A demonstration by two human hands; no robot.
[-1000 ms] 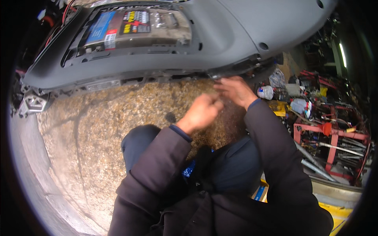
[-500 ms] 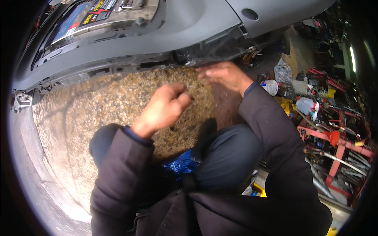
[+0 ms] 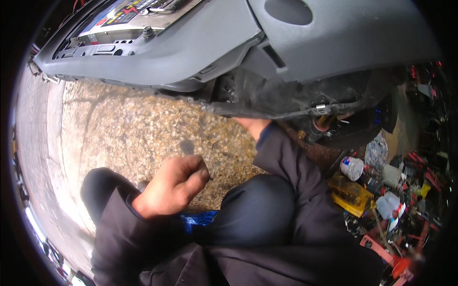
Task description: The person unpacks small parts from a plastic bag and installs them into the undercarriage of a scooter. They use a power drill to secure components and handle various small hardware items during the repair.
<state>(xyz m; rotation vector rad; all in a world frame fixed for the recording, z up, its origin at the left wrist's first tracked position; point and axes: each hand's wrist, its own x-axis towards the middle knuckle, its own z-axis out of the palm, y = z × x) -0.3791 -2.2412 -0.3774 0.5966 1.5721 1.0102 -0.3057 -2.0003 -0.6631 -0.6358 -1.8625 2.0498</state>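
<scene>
My left hand (image 3: 174,183) hovers over the gravelly floor in front of my knees, its fingers curled into a fist. Whatever the fist may hold is hidden. My right hand (image 3: 252,125) reaches under the lower edge of a grey vehicle body panel (image 3: 191,57); the wrist and back of the hand show, while the panel covers the fingers. Just above that hand is a dark plastic underside (image 3: 286,97) with a small metal clip (image 3: 320,107). A labelled battery (image 3: 112,21) sits in an opening of the bodywork, with a wrench (image 3: 164,6) on top and a bolt (image 3: 148,32) beside it.
To the right lies clutter: a yellow container (image 3: 350,196), a white tub (image 3: 352,168), a clear bottle-like piece (image 3: 387,205) and a red metal frame (image 3: 377,245). Blue plastic (image 3: 198,219) lies between my legs. The bodywork spans the far side.
My right hand has gone under the panel, hiding its fingers. My left fist has dropped back toward my knees. The view has shifted, so the vehicle appears larger and closer.
</scene>
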